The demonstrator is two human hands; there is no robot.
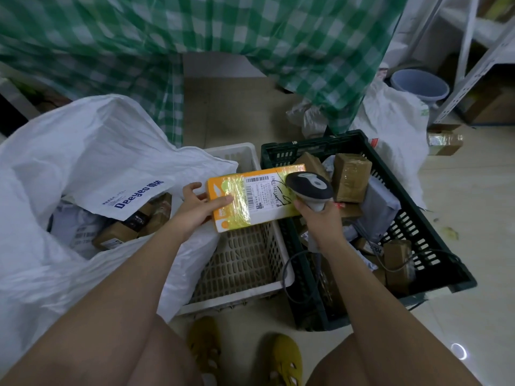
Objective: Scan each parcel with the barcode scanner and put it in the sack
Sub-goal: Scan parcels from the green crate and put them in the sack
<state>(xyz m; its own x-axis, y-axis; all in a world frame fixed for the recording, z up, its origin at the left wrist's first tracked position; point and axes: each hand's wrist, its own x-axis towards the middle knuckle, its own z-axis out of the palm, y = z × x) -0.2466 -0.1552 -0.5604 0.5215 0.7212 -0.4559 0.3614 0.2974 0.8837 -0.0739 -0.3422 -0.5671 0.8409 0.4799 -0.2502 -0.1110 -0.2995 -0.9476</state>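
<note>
the left hand [195, 203] pinched the yellow parcel [255, 199] by its near short end, long axis running away toward the barcode scanner [310, 189], gripped by the right hand [320, 218] at the far end; the sack [83, 151] lay just behind the left hand.

Hands: two, left hand [195, 205] and right hand [320, 218]
Yellow box [250, 199]: one
Scanner [309, 188]: one
Crates: two, white crate [245, 260] and dark green crate [434, 246]
White sack [83, 151]: one
Yellow shoes [284, 360]: two
Bucket [420, 86]: one
</note>
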